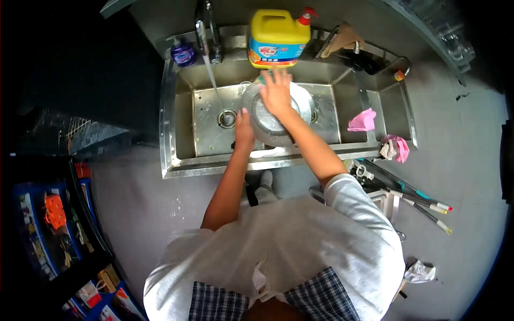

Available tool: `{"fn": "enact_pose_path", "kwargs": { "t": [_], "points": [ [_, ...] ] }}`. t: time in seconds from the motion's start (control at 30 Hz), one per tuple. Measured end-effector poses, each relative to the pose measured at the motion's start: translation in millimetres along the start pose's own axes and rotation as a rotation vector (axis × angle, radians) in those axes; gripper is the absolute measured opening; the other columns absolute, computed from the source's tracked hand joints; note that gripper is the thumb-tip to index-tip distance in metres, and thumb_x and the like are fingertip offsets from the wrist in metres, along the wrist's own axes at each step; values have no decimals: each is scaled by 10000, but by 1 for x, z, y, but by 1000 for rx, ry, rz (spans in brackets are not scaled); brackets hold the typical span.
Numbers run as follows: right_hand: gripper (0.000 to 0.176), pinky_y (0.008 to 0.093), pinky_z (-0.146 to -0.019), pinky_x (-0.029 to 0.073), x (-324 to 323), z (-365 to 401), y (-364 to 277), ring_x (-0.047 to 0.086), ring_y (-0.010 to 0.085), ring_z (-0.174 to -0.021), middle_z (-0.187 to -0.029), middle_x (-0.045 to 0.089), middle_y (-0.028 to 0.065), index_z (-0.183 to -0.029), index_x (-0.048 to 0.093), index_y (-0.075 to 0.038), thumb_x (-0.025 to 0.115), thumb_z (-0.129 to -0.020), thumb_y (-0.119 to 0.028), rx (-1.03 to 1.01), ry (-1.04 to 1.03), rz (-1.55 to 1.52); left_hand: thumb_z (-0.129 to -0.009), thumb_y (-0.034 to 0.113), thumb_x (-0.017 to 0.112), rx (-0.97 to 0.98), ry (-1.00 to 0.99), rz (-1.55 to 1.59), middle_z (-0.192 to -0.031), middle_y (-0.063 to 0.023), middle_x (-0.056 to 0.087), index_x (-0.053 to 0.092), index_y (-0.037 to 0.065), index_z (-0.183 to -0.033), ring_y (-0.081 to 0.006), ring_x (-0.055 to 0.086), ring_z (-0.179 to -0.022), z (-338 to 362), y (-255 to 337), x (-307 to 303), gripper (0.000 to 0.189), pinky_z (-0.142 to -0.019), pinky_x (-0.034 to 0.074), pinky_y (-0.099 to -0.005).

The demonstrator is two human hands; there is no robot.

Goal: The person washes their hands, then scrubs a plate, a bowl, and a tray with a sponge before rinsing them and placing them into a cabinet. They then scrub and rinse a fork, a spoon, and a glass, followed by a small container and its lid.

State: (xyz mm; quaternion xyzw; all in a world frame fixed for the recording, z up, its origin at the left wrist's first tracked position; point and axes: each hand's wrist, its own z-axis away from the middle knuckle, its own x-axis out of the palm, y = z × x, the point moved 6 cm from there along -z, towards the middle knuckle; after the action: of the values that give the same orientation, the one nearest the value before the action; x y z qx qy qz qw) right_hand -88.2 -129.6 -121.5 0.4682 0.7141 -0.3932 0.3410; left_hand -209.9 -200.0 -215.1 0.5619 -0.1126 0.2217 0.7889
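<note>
A round, shiny greyish dish (257, 131), whose exact kind I cannot make out, is held tilted over the sink (206, 144). My left hand (244, 131) grips its left edge, thumb and fingers closed at the rim. Across the dish's face lies my right hand (277, 95), slightly blurred, pressing down with its fingers. A bit of green sponge (262, 79) shows by those fingertips; most of it is hidden. Water (213, 80) runs from the faucet (202, 40) into the basin, left of the dish.
Behind the sink stand a yellow pump jug (278, 37) and a purple bottle (183, 53). Pink cloths (363, 121) hang over the divider and the right front rim. Poles (412, 195) lie on the floor at right. Blue-edged shelving (48, 230) stands at left.
</note>
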Motion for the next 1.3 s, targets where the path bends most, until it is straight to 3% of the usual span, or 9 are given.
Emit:
{"fn": "enact_pose_path", "kwargs": {
  "t": [0.2,0.4,0.53,0.67,0.83,0.93,0.97,1.2,1.3],
  "points": [
    [478,576,-1036,150,36,12,-4,233,407,-1294,-1361,332,183,-1230,423,-36,543,-802,-213,217,-51,-139,-977,353,347,33,-130,118,-1342,-132,404,295,3,-1370,-207,382,-1210,-12,15,1,529,-1016,281,-300],
    [411,539,-994,229,46,-5,-20,326,376,-1232,-1275,420,176,-1157,475,-21,569,-797,-196,106,8,-281,-984,326,338,16,-102,200,-1327,-114,413,314,37,-1366,-195,379,-1216,-29,24,-5,479,-1002,304,-304],
    [306,427,-977,333,53,-7,-73,446,388,-1113,-1160,508,205,-1064,520,8,556,-825,-179,-114,-9,-552,-975,369,352,16,-170,412,-1350,-112,388,279,59,-1383,-193,383,-1218,-51,19,-11,517,-1000,324,-311],
    [333,422,-999,319,53,0,-96,423,365,-1154,-1193,503,189,-1110,537,-11,521,-837,-201,-173,-227,-652,-937,540,276,-163,-122,522,-1346,-113,389,283,87,-1381,-215,419,-1200,-48,29,-19,635,-984,360,-340],
    [384,413,-998,314,24,24,-108,408,361,-1173,-1248,467,184,-1181,489,-16,518,-848,-205,-188,-437,-440,-864,682,214,-309,-94,686,-1142,-122,554,509,59,-1141,-254,526,-1062,-47,30,-27,742,-924,411,-361],
    [415,419,-987,322,-12,38,-122,411,365,-1162,-1246,460,180,-1212,458,-22,534,-843,-196,-229,-506,-335,-886,556,409,-254,-145,727,-1000,-119,610,549,23,-1066,-261,578,-958,-57,39,-33,579,-861,452,-381],
    [413,421,-984,323,-22,41,-123,411,363,-1162,-1245,461,176,-1212,459,-24,536,-842,-192,-260,-496,-324,-883,442,511,-448,-188,645,-1047,-120,598,533,11,-1095,-265,576,-961,-56,32,-35,481,-852,456,-395],
    [452,521,-1053,218,-29,38,-41,300,364,-1291,-1374,367,160,-1302,406,-42,468,-885,-203,-162,-278,108,-940,376,445,-241,-21,381,-1203,-121,532,435,12,-1244,-244,515,-1083,-51,40,-26,474,-907,430,-384],
    [471,497,-1053,232,22,10,-18,317,400,-1272,-1339,395,211,-1295,397,6,468,-862,-164,-66,-181,-90,-945,390,426,-101,-30,243,-1210,-108,526,417,21,-1278,-235,511,-1084,-37,46,-7,497,-931,407,-357]
  ]
}}
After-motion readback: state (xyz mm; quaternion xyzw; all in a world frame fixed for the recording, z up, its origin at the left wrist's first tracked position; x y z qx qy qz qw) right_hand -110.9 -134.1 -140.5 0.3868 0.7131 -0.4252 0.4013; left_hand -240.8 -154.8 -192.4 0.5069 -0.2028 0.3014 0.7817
